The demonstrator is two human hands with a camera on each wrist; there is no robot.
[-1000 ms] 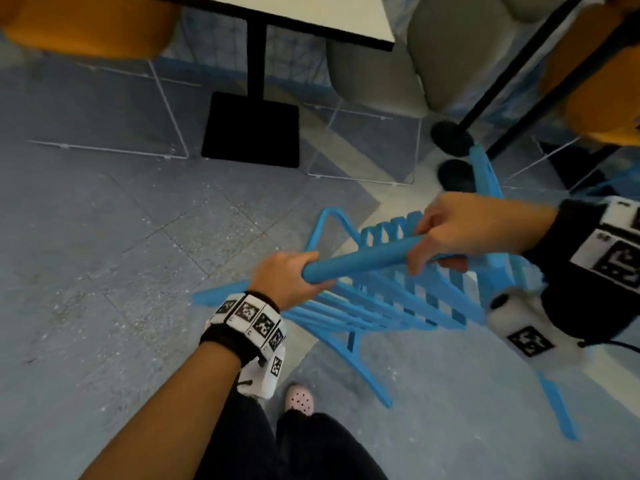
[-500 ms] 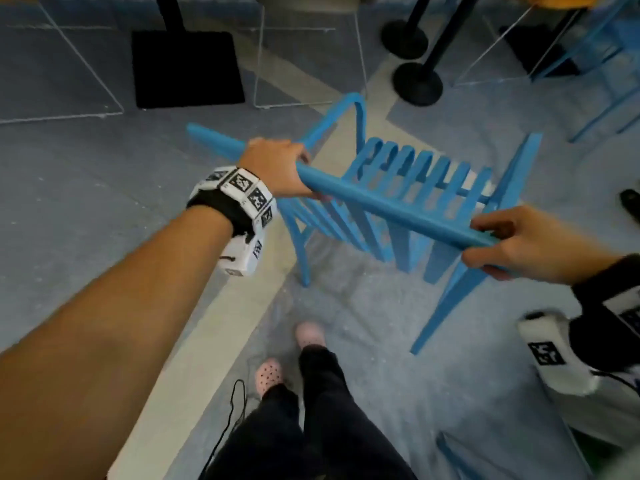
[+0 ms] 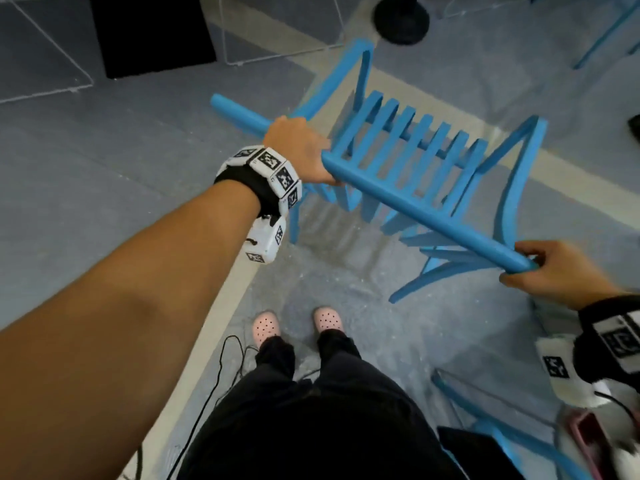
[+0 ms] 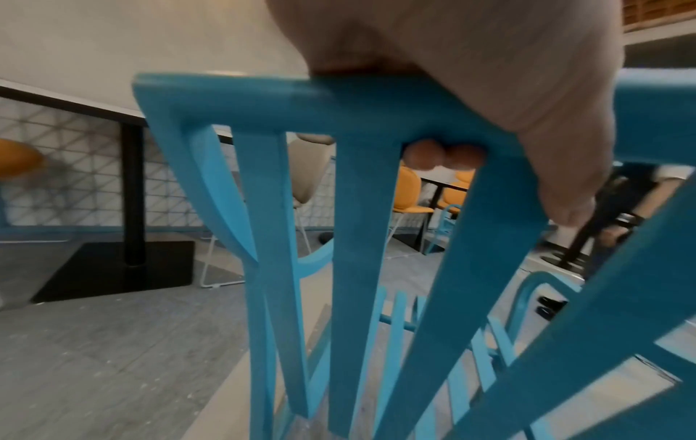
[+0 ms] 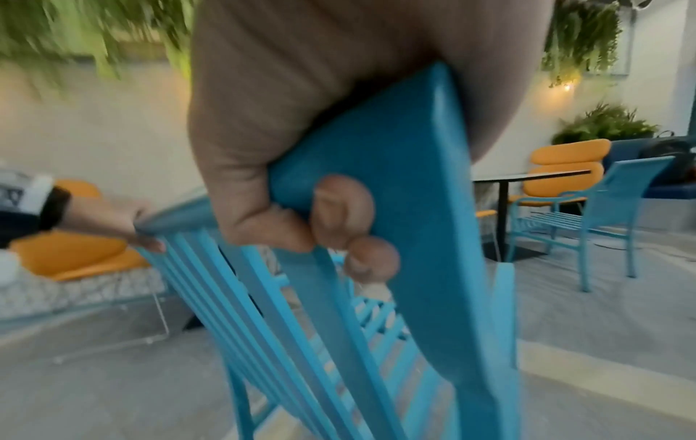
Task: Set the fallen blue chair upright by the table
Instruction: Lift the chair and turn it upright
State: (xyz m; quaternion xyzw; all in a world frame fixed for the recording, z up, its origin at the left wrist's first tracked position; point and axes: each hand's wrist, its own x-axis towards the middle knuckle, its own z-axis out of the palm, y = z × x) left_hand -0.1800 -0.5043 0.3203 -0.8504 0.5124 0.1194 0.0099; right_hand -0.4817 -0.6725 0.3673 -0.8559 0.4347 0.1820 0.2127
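The blue slatted chair [image 3: 415,147] stands on its legs in front of me, seat facing away, its top rail [image 3: 398,199] running from upper left to lower right. My left hand [image 3: 301,150] grips the rail near its left end; in the left wrist view its fingertips [image 4: 440,154] curl under the chair's rail [image 4: 339,98]. My right hand [image 3: 550,268] grips the rail's right end, and in the right wrist view its fingers [image 5: 346,214] wrap round the chair's corner [image 5: 406,178]. The table's black base [image 3: 149,32] lies at the top left.
White wire chair legs [image 3: 277,53] stand beside the table base, and a round black stand foot [image 3: 401,19] is beyond the chair. Another blue chair [image 3: 519,434] sits at my lower right. My feet in pink clogs [image 3: 266,323] stand just behind the chair, and a black cable [image 3: 221,368] trails on the floor.
The chair has risen from a tilt to standing on its legs. Both hands kept their grip on the top rail, which swung round; my right hand slid out to its right end.
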